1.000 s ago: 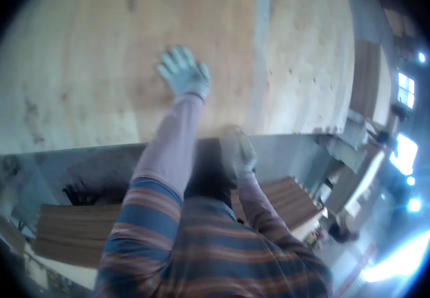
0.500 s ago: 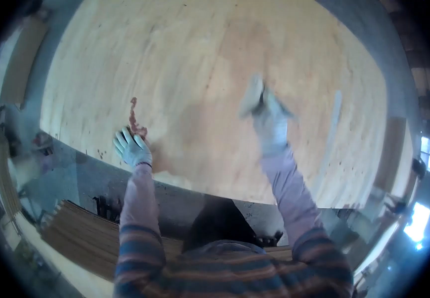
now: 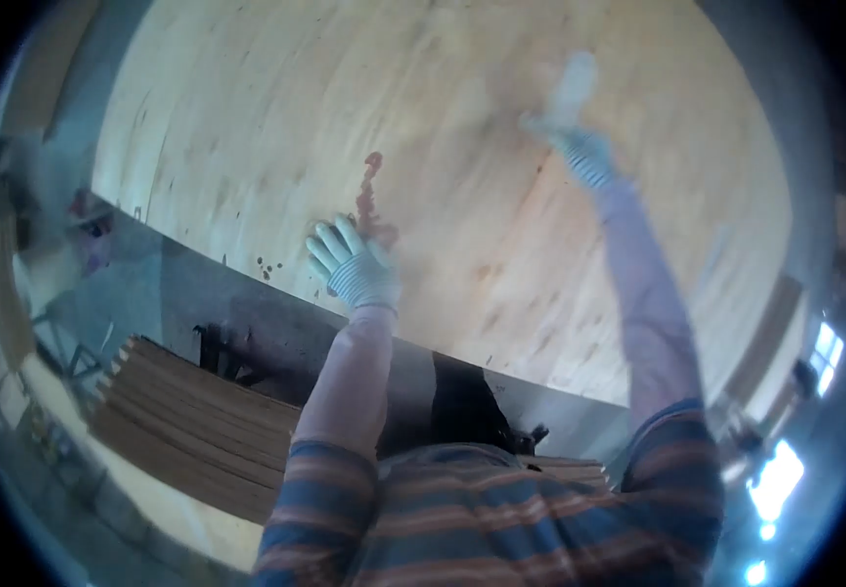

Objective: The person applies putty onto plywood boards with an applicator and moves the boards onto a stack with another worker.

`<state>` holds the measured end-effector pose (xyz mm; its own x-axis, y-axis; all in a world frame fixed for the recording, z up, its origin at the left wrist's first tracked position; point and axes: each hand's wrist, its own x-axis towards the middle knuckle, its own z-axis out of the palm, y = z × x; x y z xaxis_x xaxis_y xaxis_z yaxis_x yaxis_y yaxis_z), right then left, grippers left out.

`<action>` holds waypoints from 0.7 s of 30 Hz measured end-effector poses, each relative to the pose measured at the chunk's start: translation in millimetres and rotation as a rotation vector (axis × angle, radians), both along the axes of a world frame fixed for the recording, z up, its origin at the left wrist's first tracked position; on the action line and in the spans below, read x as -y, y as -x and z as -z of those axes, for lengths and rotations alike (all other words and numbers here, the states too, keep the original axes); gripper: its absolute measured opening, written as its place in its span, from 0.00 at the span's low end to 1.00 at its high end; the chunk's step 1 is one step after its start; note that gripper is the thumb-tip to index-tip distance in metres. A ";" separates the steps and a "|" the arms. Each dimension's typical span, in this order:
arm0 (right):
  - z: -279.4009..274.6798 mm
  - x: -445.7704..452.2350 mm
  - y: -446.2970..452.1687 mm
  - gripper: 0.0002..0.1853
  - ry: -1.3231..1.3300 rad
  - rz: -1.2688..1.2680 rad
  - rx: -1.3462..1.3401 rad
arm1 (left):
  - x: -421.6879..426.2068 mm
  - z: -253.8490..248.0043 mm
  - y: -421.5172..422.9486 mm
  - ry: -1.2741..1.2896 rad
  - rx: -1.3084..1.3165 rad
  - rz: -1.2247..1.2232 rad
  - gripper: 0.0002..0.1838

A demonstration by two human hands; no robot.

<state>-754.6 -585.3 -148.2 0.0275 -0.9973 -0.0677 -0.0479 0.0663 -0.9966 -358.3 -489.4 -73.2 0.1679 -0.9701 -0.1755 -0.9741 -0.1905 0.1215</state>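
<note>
While our left hand (image 3: 356,276) lies spread on the big wood board (image 3: 247,127) in front of us, by a red mark (image 3: 368,196), our right hand (image 3: 584,155) blurs farther right; its grip, we cannot tell. Dark spots (image 3: 267,267) show too; how much is done, we cannot tell.

A big, pale wooden board (image 3: 237,137) makes a wide, flat top. It has thin lines and little brown marks (image 3: 491,318) on the near right part. A wiggly red-brown patch (image 3: 367,196) is on it, left of the middle. A few small dark spots (image 3: 268,267) sit near the near left edge. The far right part looks blurry.
</note>
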 end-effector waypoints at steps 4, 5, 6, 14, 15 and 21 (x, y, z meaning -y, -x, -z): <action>-100.3 -157.7 -173.7 0.15 -0.556 0.454 0.560 | -4.8 8.5 -3.6 0.029 0.021 0.004 0.33; -105.6 -203.8 -208.6 0.15 -0.497 0.468 0.567 | -1.0 -10.6 -1.3 -0.028 -0.010 -0.009 0.34; -100.9 -240.5 -239.8 0.15 -0.439 0.483 0.574 | -3.6 -3.8 -1.5 0.026 -0.018 0.003 0.34; -117.5 -304.9 -370.6 0.18 -0.409 0.517 -0.409 | 55.4 -40.1 -74.9 -0.058 -0.289 0.699 0.29; -139.3 -287.8 -364.7 0.17 -0.526 0.606 -0.216 | 76.6 -51.7 -95.6 -0.158 -0.226 0.754 0.28; -169.2 -156.1 -237.2 0.20 0.072 0.941 0.796 | 112.2 9.3 -193.2 0.326 0.085 0.274 0.26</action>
<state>-517.3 -429.2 21.0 -0.6944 -0.6517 -0.3050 0.6106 -0.3093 -0.7291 -165.1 -601.6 -82.5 -0.1028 -0.9833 0.1504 -0.9926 0.1113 0.0494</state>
